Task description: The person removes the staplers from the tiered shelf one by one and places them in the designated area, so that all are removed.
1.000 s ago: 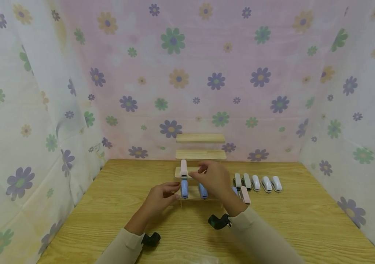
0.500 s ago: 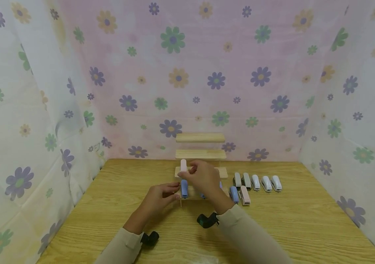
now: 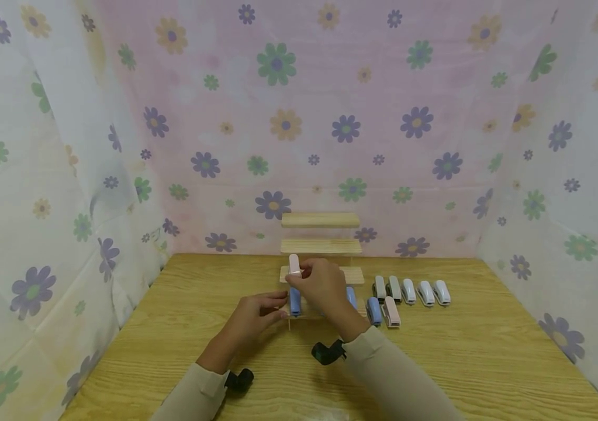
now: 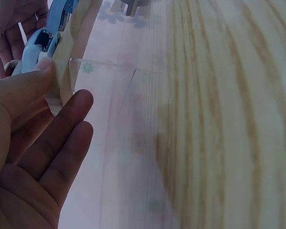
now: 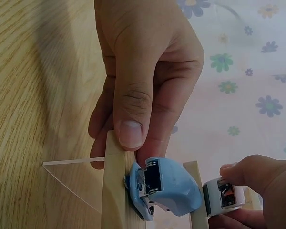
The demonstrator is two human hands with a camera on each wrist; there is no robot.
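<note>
The right hand [image 3: 325, 286] pinched the pink stapler [image 3: 294, 264] just left of it; the left hand [image 3: 253, 313], loosely extended, touched the near shelf [image 5: 114, 186].

1. The left sleeve [image 3: 193, 392], pale beige, slanted up and rightward from the bottom edge, left of centre, ending at the bare left wrist [image 3: 214, 355].
2. The left hand [image 3: 250, 316] reached toward the middle of the head view; its fingers [image 4: 62, 160] were extended, the left thumb [image 4: 24, 88] held apart from them.
3. The right sleeve [image 3: 398, 374], also beige, slanted up and leftward from the lower right to the right wrist [image 3: 358, 327].
4. The right hand [image 3: 324, 286] sat higher, just right of centre, its back upward, right thumb [image 5: 257, 172] and fingers pinching.
5. The two hands were near each other, not touching.
</note>
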